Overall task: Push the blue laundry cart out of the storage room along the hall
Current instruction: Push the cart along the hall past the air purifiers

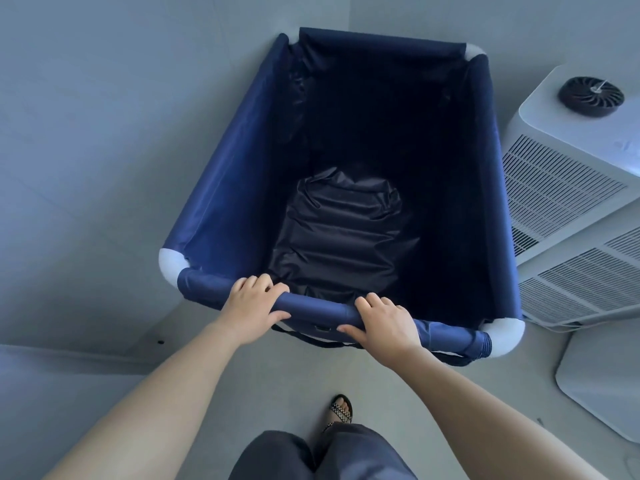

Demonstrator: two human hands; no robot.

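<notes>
The blue laundry cart (pixel 221 188) fills the middle of the view, a deep fabric bin on a frame with white corner joints. A dark folded bag (pixel 339 237) lies at its bottom. My left hand (pixel 252 303) wraps the near rim bar left of centre. My right hand (pixel 384 323) grips the same bar to the right. The cart's far end sits in a corner between two grey walls. Its wheels are hidden.
A white air unit (pixel 568 188) with slatted grilles and a round black fan stands close against the cart's right side. Another white box (pixel 602 379) sits on the floor at the near right. A grey wall (pixel 104 133) runs along the left. My sandalled foot (pixel 341 408) is behind the cart.
</notes>
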